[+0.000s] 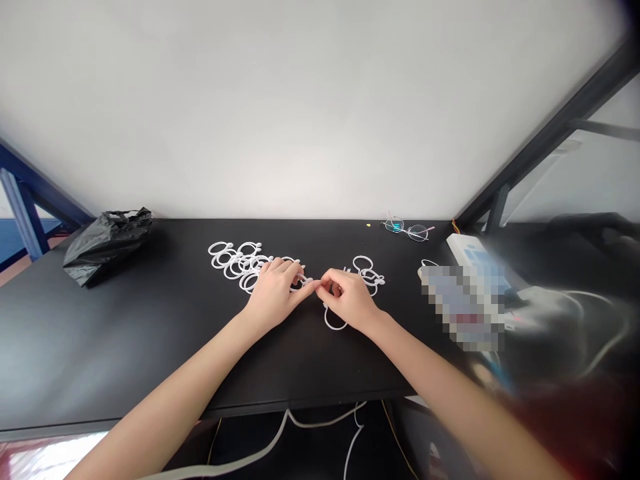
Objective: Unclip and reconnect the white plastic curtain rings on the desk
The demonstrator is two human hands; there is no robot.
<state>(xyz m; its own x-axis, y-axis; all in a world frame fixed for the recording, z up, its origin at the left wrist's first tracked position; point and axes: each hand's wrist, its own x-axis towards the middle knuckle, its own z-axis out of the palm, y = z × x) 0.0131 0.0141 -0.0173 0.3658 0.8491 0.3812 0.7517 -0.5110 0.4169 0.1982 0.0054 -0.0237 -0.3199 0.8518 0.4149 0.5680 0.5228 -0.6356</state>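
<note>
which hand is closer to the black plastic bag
Left. The left hand lies right of the black plastic bag, on the white rings; the right hand is farther right.

Both forearms stretched forward, bare; left hand point(274, 293) and right hand point(350, 299) palm-down, fingertips pinched and meeting at centre.

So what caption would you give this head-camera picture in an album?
Left hand and right hand meet fingertips at a white ring on a black table, more rings piled left, glasses behind.
</note>
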